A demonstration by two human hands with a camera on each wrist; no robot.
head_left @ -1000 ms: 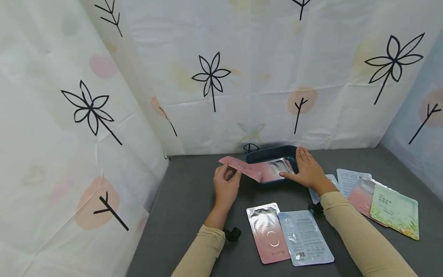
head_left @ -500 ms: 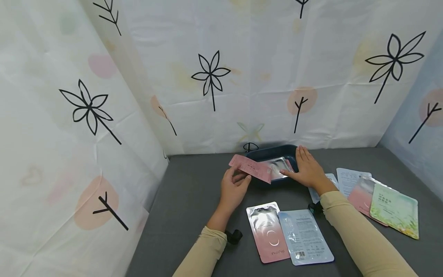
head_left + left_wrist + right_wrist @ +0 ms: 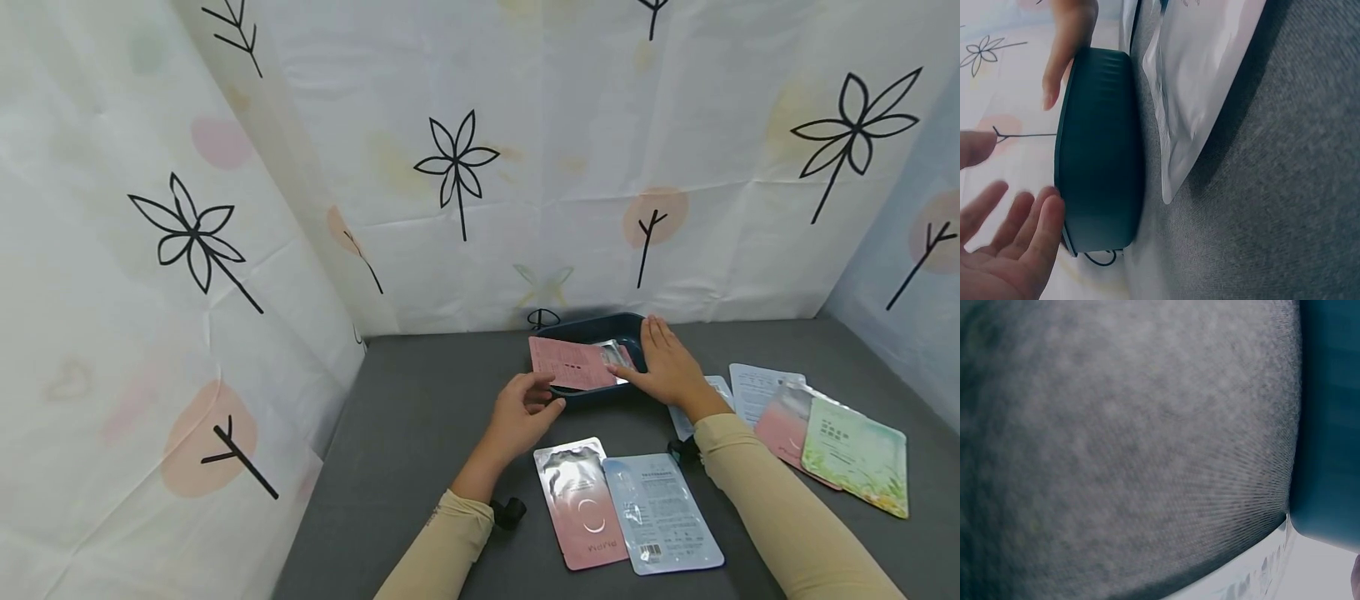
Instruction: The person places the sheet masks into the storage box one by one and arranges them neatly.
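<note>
A dark teal tray [image 3: 595, 328] stands at the back of the grey table, with a pink packet [image 3: 573, 364] lying in it over a silver packet [image 3: 619, 353]. My left hand [image 3: 522, 414] is at the tray's near left corner, fingers loosely bent and apart; in the left wrist view the same hand [image 3: 1016, 244] has its fingertips by the wall of the tray [image 3: 1100, 150] and holds nothing. My right hand [image 3: 671, 367] rests on the tray's right end, fingers straight, thumb reaching over the packets. In the right wrist view only the tray's side [image 3: 1329, 425] and a bit of skin show.
Nearer me on the table [image 3: 390, 433] lie a silver-pink packet [image 3: 583, 504] and a pale blue packet [image 3: 663, 515], overlapping. Right of my right forearm are a green packet [image 3: 855, 458], a pink one [image 3: 783, 425] and white-blue ones [image 3: 761, 392]. A patterned cloth [image 3: 555, 167] hangs behind.
The pink packet has gone from my left hand's hold, raised at the left, to lying in the tray. My left hand has moved right and let go. My right hand has stayed in place.
</note>
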